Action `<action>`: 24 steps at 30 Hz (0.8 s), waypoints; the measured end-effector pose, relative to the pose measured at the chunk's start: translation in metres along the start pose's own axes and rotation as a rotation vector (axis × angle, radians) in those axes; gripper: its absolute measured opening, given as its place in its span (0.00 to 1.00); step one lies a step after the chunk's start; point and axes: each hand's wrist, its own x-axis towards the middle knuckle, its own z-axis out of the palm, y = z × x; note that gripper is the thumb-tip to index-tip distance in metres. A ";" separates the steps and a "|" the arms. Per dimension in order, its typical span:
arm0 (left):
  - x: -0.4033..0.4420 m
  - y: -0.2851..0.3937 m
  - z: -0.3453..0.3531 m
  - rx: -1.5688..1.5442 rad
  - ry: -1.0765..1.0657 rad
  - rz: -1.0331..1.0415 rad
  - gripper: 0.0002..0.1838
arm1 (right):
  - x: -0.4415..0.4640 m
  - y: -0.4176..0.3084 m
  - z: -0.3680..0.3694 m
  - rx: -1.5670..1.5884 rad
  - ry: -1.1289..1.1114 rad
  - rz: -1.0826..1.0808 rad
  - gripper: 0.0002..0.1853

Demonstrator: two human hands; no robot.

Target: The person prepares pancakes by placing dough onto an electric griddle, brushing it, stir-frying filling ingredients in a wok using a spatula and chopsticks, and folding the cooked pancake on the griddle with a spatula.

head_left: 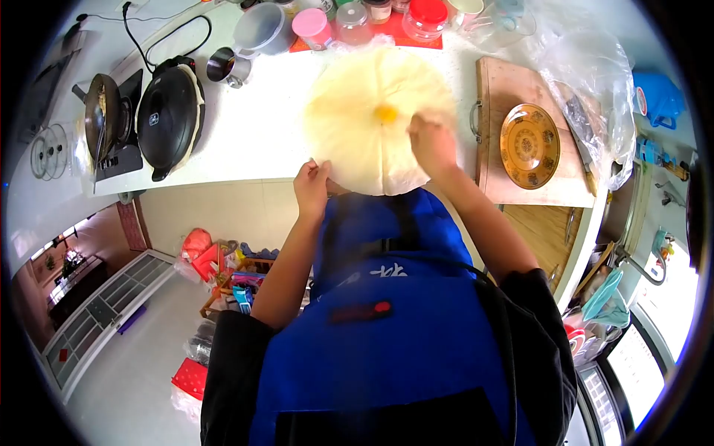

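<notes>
A large round pale-yellow sheet [342, 97], which looks like thin dough or flatbread, lies on the white counter in front of me. A crease runs down its middle, and a small orange-yellow blob [385, 114] sits near its centre. My left hand [312, 182] is at the sheet's lower left rim, thumb and fingers pinched on the edge. Over the right part of the sheet is my right hand [433, 145], its fingers curled closed and slightly smeared by motion. Whatever it may hold is hidden.
Left on the counter [245, 160] stand a black round electric pan [167, 119], a frying pan [102, 115] and a metal cup [227, 68]. Tubs and jars [312, 28] line the back. Rightward, a wooden board [498, 89] bears a brown patterned plate [529, 146] and a knife [579, 130].
</notes>
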 end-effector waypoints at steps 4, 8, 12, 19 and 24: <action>0.003 0.005 0.000 -0.193 -0.064 -0.062 0.11 | -0.010 -0.038 0.019 -0.151 -0.170 -0.166 0.08; -0.015 0.022 0.028 -0.153 -0.075 0.156 0.14 | -0.028 -0.039 0.028 -0.022 -0.147 -0.151 0.08; -0.034 0.054 0.053 0.639 -0.205 0.596 0.36 | -0.028 -0.033 0.027 0.059 -0.093 -0.150 0.09; -0.020 0.051 0.061 1.176 -0.287 0.924 0.40 | -0.031 -0.023 0.028 0.050 -0.082 -0.198 0.09; -0.028 0.043 0.057 1.194 -0.253 0.946 0.41 | -0.033 -0.031 0.027 0.049 -0.069 -0.125 0.09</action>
